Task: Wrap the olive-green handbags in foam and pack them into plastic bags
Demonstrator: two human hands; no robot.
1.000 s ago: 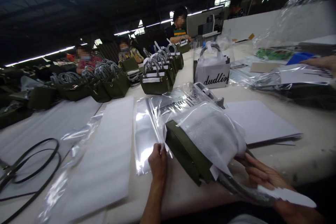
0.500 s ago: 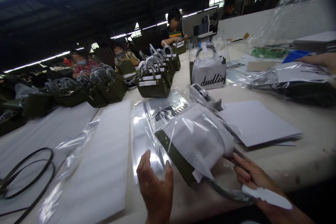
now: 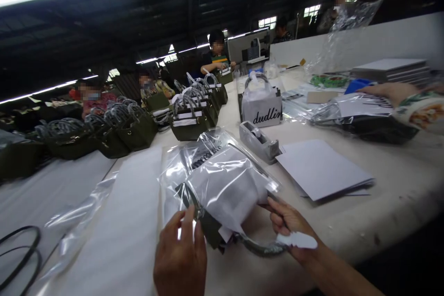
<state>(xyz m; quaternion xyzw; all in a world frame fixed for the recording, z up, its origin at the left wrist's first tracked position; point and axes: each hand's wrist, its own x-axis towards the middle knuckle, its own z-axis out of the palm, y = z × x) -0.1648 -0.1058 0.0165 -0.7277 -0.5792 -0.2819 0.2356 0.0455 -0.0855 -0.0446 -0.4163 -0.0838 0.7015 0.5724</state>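
Note:
A dark green handbag (image 3: pixel 210 226), its front covered by a white sheet, lies partly inside a clear plastic bag (image 3: pixel 204 166). At the plastic bag's near left edge, my left hand (image 3: pixel 182 249) has its fingers bent around the film beside the handbag's side. My right hand (image 3: pixel 289 222) grips the handbag at its handle end, fingers closed on the dark handle. A second wrapped handle (image 3: pixel 262 247) curves out towards me, with a white tag (image 3: pixel 297 240) by my right wrist. The inner fingers of my right hand are partly hidden.
A tape dispenser (image 3: pixel 259 141) and white sheets (image 3: pixel 324 169) lie to the right. Behind stand a wrapped handbag (image 3: pixel 262 104) and rows of green handbags (image 3: pixel 190 120). A co-worker's hand (image 3: pixel 390 92) rests on another bagged handbag at right. White foam sheets (image 3: pixel 121 212) cover the left.
My left hand has moved from beside the handbag to the plastic bag's edge, its fingers closing there. My right hand keeps hold of the handbag. The view has shifted to the right.

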